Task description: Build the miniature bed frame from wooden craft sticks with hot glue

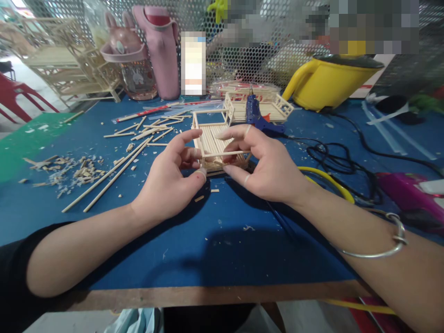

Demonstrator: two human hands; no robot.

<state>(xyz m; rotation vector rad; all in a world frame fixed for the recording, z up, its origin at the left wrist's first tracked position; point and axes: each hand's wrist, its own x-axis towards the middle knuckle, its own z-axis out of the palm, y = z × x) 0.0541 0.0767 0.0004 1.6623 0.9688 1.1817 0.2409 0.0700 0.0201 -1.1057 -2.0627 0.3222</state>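
Observation:
A small model made of round wooden sticks (208, 137), with a slatted floor and raised rails, stands at the middle of the table. My left hand (173, 173) grips its front left corner, thumb low at the front and fingers along the side post. At the front right, my right hand (267, 162) holds the same model, its fingers bent over the rail and its thumb at the lower front edge. Pale covers sit on some of my right fingertips. Just behind stands a second stick model (239, 113), partly hidden by a blue glue gun (255, 113).
Loose sticks (118, 173) and a pile of cut scraps (83, 173) lie left. Behind stand a pink bottle (163, 60), a rabbit-eared cup (133, 69) and a phone (193, 64). A yellow jug (336, 83) and tangled black cable (333, 157) are on the right.

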